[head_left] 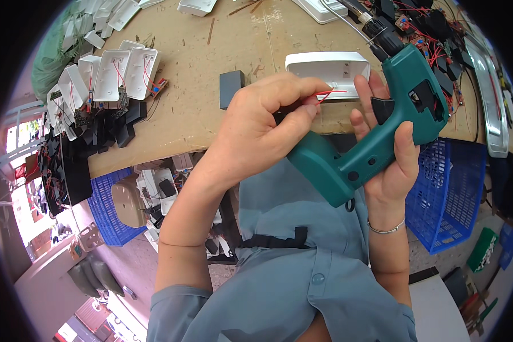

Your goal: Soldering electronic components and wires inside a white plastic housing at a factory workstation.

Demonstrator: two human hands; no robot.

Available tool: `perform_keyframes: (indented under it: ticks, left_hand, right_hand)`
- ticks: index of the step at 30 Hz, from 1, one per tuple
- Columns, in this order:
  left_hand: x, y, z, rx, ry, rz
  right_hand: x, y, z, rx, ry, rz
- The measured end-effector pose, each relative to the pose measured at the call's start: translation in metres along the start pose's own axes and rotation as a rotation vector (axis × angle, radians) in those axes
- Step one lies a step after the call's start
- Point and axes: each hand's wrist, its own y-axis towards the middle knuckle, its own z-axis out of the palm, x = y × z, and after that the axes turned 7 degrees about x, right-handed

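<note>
My right hand is wrapped loosely round the handle of a green power drill, its fingers partly stretched out near the black trigger. The drill's black chuck points to the far right. Thumb and forefinger of my left hand pinch thin red wires, whose ends stick out to the right. Whatever else lies inside that hand is hidden. Just beyond the hands a white plastic housing lies with its hollow side up. A dark grey block rests on the table beside my left hand.
Several white housings with red wires stand at the left of the cardboard-covered table, near a heap of black parts. More wired circuit parts pile up at the far right. Blue crates stand below the table edge.
</note>
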Motion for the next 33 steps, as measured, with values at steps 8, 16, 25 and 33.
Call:
perform_keyframes:
  ticks: [8, 16, 25, 33]
  left_hand:
    - [0.0, -0.004, 0.011, -0.087, 0.075, 0.022]
    - [0.0, 0.001, 0.034, -0.185, 0.478, 0.261]
    - [0.018, 0.032, 0.028, -0.502, 0.689, 0.34]
    - [0.028, 0.04, 0.038, -0.567, 0.76, 0.375]
  right_hand:
    - [0.025, -0.02, -0.019, 0.037, -0.053, -0.043]
    - [0.065, -0.066, -0.033, -0.038, -0.596, -0.147]
    - [0.065, -0.112, -0.02, -0.194, -0.865, -0.025]
    - [0.054, -0.116, -0.009, -0.095, -0.831, 0.112]
